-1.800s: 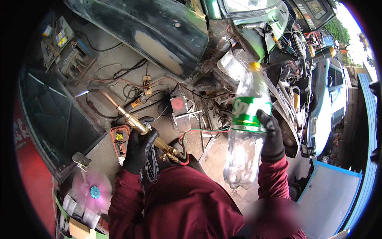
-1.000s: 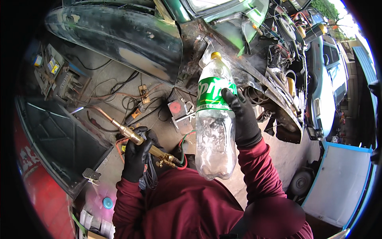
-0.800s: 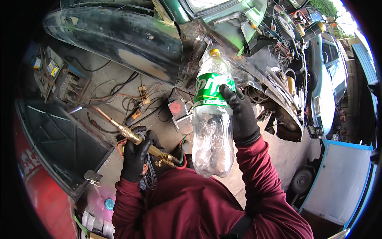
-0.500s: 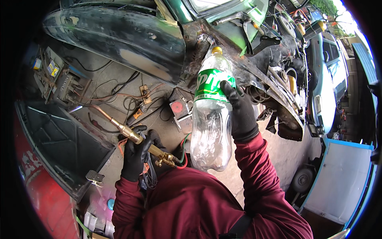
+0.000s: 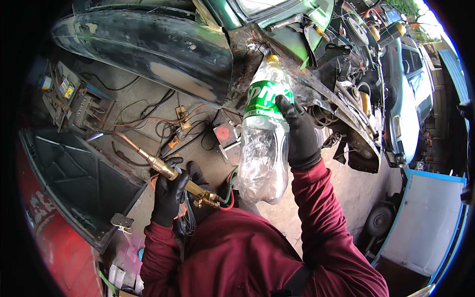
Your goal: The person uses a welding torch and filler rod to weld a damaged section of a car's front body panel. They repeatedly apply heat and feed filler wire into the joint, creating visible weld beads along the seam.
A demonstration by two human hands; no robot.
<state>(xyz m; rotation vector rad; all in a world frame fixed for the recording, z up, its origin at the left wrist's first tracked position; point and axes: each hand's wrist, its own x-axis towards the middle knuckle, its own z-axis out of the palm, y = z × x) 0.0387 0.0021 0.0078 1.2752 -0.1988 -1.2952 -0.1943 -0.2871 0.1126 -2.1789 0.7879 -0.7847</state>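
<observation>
My gloved left hand (image 5: 170,190) is wrapped round a brass gas torch (image 5: 166,171), whose copper neck points up and left. A small bluish-white flame (image 5: 95,136) burns at its tip. Red and green hoses (image 5: 231,190) run from the torch's rear valves. Thin loops of wire (image 5: 187,220) hang beside that hand. In my gloved right hand (image 5: 303,133) is a large clear plastic bottle (image 5: 264,158) with a green label and a yellow cap. The bottle stands nearly upright in the picture, cap away from me, and looks empty; the fingers behind it are hidden.
A dark, patchy car door (image 5: 148,54) and rusty fender frame (image 5: 242,74) lie ahead. Cables (image 5: 163,123) and a red-marked metal box (image 5: 225,132) are on the floor. At left are a welding machine (image 5: 84,111), a black panel (image 5: 79,183) and a red car body (image 5: 59,247).
The bottle has moved up slightly with my right hand, its base now a little higher. My left hand and the lit torch have hardly moved.
</observation>
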